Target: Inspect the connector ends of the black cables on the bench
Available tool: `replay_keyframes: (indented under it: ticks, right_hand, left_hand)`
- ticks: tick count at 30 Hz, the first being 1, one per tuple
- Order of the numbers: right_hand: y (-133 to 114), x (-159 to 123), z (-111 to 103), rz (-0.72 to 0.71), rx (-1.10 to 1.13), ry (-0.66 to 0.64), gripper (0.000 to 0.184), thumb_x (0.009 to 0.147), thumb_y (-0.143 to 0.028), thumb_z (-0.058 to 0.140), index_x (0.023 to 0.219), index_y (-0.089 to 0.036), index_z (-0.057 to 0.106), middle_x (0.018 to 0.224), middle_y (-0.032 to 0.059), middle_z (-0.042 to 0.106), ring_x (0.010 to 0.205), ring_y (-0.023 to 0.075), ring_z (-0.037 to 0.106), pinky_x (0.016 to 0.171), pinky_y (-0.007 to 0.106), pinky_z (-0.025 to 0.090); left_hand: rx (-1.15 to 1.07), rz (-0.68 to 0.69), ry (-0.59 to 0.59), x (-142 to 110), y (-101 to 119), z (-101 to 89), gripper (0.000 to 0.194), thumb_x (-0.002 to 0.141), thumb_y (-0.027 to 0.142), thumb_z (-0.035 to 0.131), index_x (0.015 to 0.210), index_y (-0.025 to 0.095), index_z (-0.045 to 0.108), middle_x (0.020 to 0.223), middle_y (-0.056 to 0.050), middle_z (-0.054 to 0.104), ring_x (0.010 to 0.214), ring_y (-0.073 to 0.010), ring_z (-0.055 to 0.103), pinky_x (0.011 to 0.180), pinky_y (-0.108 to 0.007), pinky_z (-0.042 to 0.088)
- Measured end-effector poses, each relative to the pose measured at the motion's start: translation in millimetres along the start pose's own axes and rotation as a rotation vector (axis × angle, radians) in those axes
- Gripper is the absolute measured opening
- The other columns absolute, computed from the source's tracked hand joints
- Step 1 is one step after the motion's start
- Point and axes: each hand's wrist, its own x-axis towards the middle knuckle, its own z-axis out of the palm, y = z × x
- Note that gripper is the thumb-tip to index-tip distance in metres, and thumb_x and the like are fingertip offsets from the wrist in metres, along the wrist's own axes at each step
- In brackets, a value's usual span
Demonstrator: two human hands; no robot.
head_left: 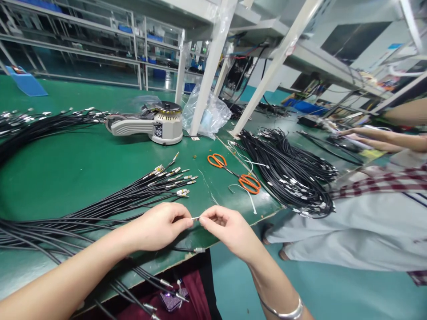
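Near the table's front edge, my left hand [168, 224] and my right hand [224, 226] meet fingertip to fingertip. Between their pinched fingers shows a small metal cable end [195, 218], part silver and part dark. My left thumb and forefinger close on one side of it, my right ones on the other. Behind and under my left arm fans a bundle of black cables [133, 195] with silver tips pointing right. One more silver-tipped cable [199, 250] lies just below my hands at the edge. Several cable ends [165, 283] hang over the edge toward my lap.
Two orange-handled scissors [238, 174] and white cable ties [250, 198] lie beyond my right hand. A grey tape dispenser [167, 124] stands behind. Right of a white post [263, 66] rests a pile of black cables [287, 169]. A co-worker's hands [363, 135] are at far right.
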Motion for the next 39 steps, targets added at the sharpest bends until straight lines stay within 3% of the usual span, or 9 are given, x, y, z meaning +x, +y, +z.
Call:
replay_keyframes:
  ticks: [8,23,27,31,32,33,37,39]
  right_hand:
    - [3,-3,8,-0.106,-0.136,0.044,0.016,0.080,-0.026,0.051,0.075,-0.018,0.063,0.072,0.0003,0.064,0.069,0.0135,0.056,0.064,0.024,0.043]
    - [10,-3,19,-0.101,-0.240,0.041,0.015,0.081,-0.023,0.049,0.073,-0.018,0.061,0.071,0.0004,0.062,0.067,0.0130,0.056,0.062,0.023,0.042]
    - [6,-21,9,-0.103,-0.273,-0.062,0.016,0.081,-0.021,0.048,0.070,-0.019,0.059,0.069,-0.0006,0.061,0.064,0.0120,0.054,0.059,0.021,0.041]
    - [-1,-28,-13,-0.140,-0.269,-0.444,0.014,0.077,-0.018,0.053,0.069,-0.019,0.064,0.066,-0.0012,0.063,0.061,0.0116,0.056,0.058,0.021,0.042]
    - [0,-23,-18,-0.120,-0.239,-0.482,0.016,0.078,-0.019,0.051,0.070,-0.019,0.065,0.066,-0.0009,0.064,0.059,0.0116,0.057,0.057,0.021,0.042]
    - [1,-14,-21,-0.096,-0.218,-0.443,0.017,0.080,-0.021,0.049,0.074,-0.019,0.065,0.066,-0.0004,0.064,0.059,0.0117,0.057,0.056,0.021,0.043]
    - [11,41,-16,-0.129,-0.308,0.020,0.020,0.080,-0.022,0.047,0.091,-0.017,0.063,0.087,0.0045,0.064,0.074,0.0147,0.057,0.071,0.028,0.044]
    - [14,63,-10,-0.163,-0.351,0.079,0.021,0.077,-0.021,0.051,0.093,-0.016,0.064,0.090,0.0059,0.063,0.076,0.0157,0.056,0.075,0.031,0.042]
  left_hand:
    - [0.079,0.065,0.054,3,-3,8.2,0.024,0.084,0.027,0.042,0.074,0.017,0.062,0.072,0.000,0.061,0.068,-0.0128,0.054,0.064,-0.021,0.038]
    - [0.223,0.059,0.082,1,-4,21.1,0.026,0.084,0.024,0.041,0.072,0.017,0.062,0.071,-0.003,0.061,0.069,-0.0147,0.055,0.064,-0.023,0.038]
    - [0.261,0.170,-0.057,-7,6,1.4,0.030,0.087,0.030,0.039,0.073,0.019,0.064,0.071,-0.002,0.063,0.070,-0.0143,0.056,0.064,-0.023,0.038]
    - [0.420,0.099,0.104,-4,4,-19.5,0.029,0.087,0.030,0.039,0.080,0.019,0.064,0.078,-0.004,0.064,0.077,-0.0167,0.057,0.073,-0.026,0.040]
    - [0.507,0.064,0.146,0,0,-19.7,0.028,0.087,0.028,0.039,0.080,0.018,0.064,0.079,-0.006,0.064,0.079,-0.0187,0.057,0.075,-0.029,0.041]
    - [0.598,0.035,0.173,4,-4,-17.8,0.027,0.086,0.026,0.040,0.080,0.016,0.064,0.080,-0.008,0.063,0.080,-0.0210,0.056,0.076,-0.032,0.041]
    - [0.799,-0.018,0.243,22,-16,-0.9,0.022,0.083,0.017,0.042,0.083,0.010,0.063,0.084,-0.013,0.061,0.082,-0.0255,0.054,0.075,-0.037,0.042]
    - [0.753,-0.009,0.264,26,-19,3.9,0.024,0.083,0.013,0.039,0.085,0.012,0.063,0.083,-0.012,0.060,0.083,-0.0240,0.053,0.075,-0.035,0.042]
